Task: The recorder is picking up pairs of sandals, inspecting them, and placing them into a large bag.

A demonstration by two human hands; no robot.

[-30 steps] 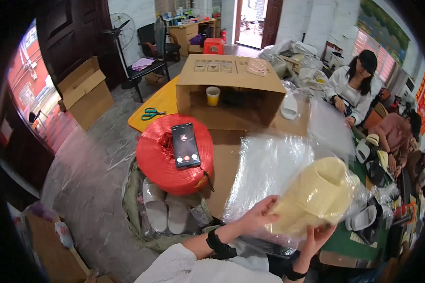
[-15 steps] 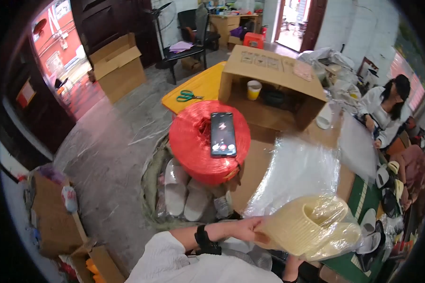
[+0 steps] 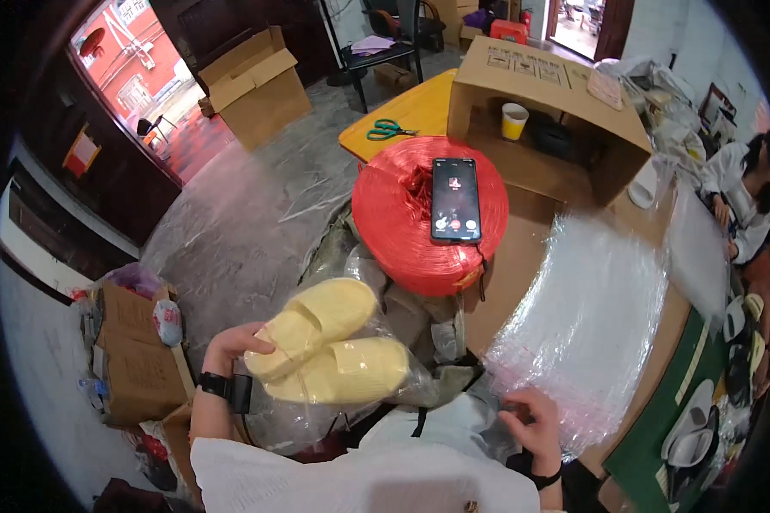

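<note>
At the far left, a stack of brown cardboard boxes [image 3: 133, 350] sits low on the floor, partly cut off by the dark rim. The left hand [image 3: 231, 346], a black watch on its wrist, grips the heel end of a pair of pale yellow foam slippers in a clear plastic bag [image 3: 334, 350]; its fingertips are hidden behind the slippers. The bagged pair hangs over a heap of clear bags whose contents are hard to make out. Behind it stands a big red spool of plastic twine [image 3: 402, 218] with a black smartphone [image 3: 455, 198] lying on top. Further right, a stack of clear plastic bags [image 3: 586, 316] lies on the cardboard-covered table [image 3: 509, 265]. The right hand [image 3: 535, 423] pinches the stack's near edge, its palm unseen.
</note>
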